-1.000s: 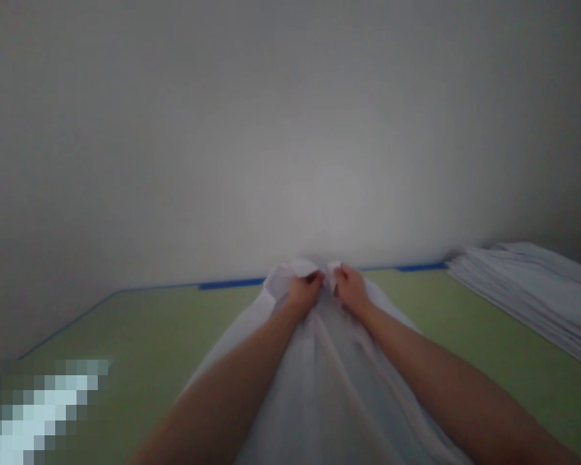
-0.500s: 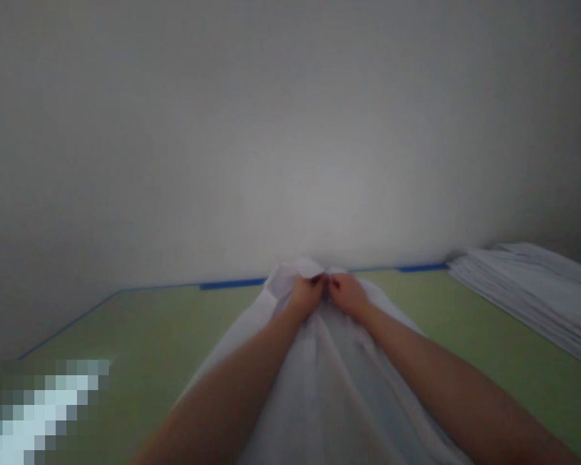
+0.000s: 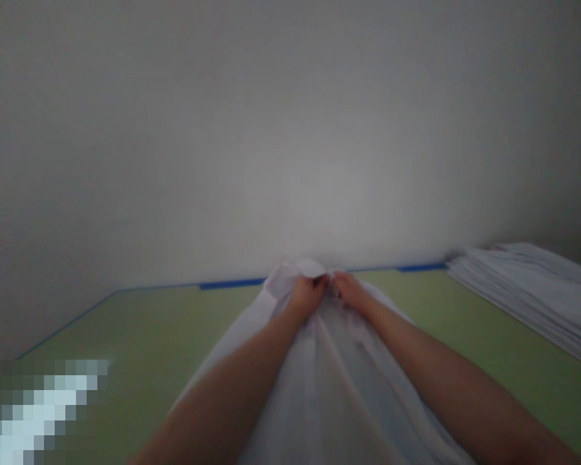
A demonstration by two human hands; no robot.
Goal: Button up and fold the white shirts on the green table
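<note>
A thin white cloth [image 3: 329, 381] lies stretched along the green table [image 3: 140, 336] from me toward the wall. My left hand [image 3: 306, 294] and my right hand [image 3: 351, 290] meet at its far end, side by side and almost touching. Both are closed, pinching the bunched far edge of the cloth [image 3: 290, 274], which stands up in small folds above the fingers. My forearms lie over the cloth on either side of its middle.
A stack of folded white cloths [image 3: 527, 290] sits at the right, against the wall. Blue tape [image 3: 230, 283] runs along the table's far edge below the plain grey wall. A blurred-out patch covers the lower left corner.
My hands have drawn together at the cloth's far end; the gap between them a second ago is closed. The right hand has shifted slightly left.
</note>
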